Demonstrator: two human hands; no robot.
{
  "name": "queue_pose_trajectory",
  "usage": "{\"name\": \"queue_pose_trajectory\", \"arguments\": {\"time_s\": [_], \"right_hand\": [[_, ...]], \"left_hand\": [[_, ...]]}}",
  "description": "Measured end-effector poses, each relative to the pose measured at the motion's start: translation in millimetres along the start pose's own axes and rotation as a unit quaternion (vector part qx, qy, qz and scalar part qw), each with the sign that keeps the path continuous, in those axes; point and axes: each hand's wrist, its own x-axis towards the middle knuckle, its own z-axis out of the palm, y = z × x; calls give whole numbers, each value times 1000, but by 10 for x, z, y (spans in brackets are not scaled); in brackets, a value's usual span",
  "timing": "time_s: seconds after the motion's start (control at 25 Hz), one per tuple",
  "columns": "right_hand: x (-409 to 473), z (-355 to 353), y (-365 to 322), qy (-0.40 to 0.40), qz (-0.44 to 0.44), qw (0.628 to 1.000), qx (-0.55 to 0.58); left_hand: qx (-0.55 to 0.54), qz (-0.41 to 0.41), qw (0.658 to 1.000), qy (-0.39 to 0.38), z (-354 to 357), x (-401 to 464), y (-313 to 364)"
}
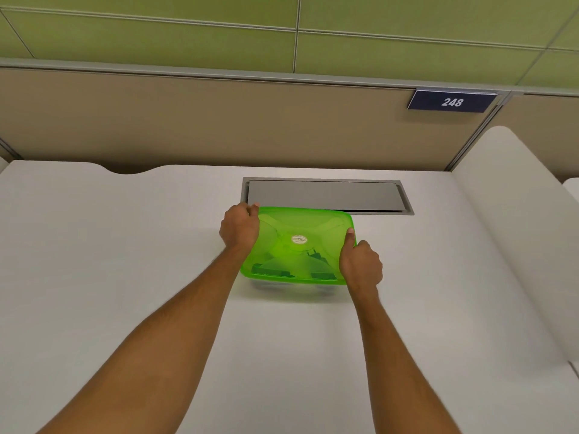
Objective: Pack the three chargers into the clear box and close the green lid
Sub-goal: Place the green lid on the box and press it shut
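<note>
A translucent green lid (297, 245) with a round white sticker lies on top of the clear box (291, 285), whose lower wall shows just under the lid's near edge. Dark shapes of chargers (275, 267) show through the lid inside the box. My left hand (239, 227) grips the lid's left far corner, fingers curled over the rim. My right hand (360, 263) holds the lid's right edge, thumb pressed flat on top.
The box stands on a white desk (125, 245). A grey cable hatch (326, 195) lies in the desk just behind the box. A beige partition with a "248" sign (452, 102) rises at the back. A white rounded divider (513, 220) runs along the right.
</note>
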Motion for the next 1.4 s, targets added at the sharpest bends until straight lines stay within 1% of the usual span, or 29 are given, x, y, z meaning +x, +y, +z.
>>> {"name": "queue_pose_trajectory", "arguments": {"time_s": [0.12,0.24,0.4,0.48,0.56,0.64,0.72,0.84,1.04,1.12,1.24,1.32,1.4], "right_hand": [[35,2,3,-12,-26,1000,11],[40,-11,1,-15,-30,999,8],[29,-15,-6,-20,-29,999,6],[19,-17,-8,-21,-26,999,5],[15,-19,-10,-23,-22,999,5],[15,-28,-15,-25,-22,999,4],[7,-35,-18,-26,-27,999,-3],[30,-58,-59,-36,-52,998,-24],[360,-122,-452,-73,-106,992,-1],[473,-69,-571,-83,-126,988,-17],[616,-3,-663,-102,-134,985,-39],[702,-1,-703,-122,-137,981,-62],[782,-2,-729,-141,-139,977,-78]], "left_hand": [[-8,2,1000,-5,-8,0,-21],[7,-3,1000,-21,-30,-20,-9],[77,-40,993,-77,-94,-182,-21],[90,-70,989,-94,-105,-372,-124],[73,-104,989,-82,-108,-590,-236],[41,-119,991,-47,-130,-739,-282],[28,-110,993,-33,-157,-768,-268],[37,-95,994,-39,-191,-755,-228],[44,-93,994,-29,-174,-762,-235],[42,-100,994,-27,-175,-762,-237],[39,-98,994,-13,-170,-779,-206],[40,-54,998,3,-177,-799,-168],[69,28,997,-6,-173,-793,-166]]}}
